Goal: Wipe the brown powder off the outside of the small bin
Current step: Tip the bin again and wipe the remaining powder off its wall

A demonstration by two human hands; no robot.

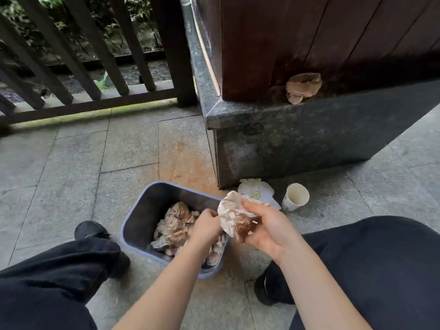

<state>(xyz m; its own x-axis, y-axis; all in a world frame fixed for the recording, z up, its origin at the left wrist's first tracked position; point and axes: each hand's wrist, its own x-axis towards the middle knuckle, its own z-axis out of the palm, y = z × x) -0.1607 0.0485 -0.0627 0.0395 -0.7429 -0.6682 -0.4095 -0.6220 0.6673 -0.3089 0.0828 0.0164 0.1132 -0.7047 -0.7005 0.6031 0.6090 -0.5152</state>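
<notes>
The small bin (145, 210), set on the floor between the feet, holds stained tissues; a browned tissue (234, 216) is gripped by the right hand (266, 225), while the left hand (206, 225) is curled at the rim, its grip unclear. Wiping seems well advanced.

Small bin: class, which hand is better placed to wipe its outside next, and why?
The right hand. It already grips the stained tissue beside the small bin's right wall, while the left hand is curled at the rim, probably steadying it.

Black trousers (381, 270), black shoes (91, 231), bare forearms.
</notes>
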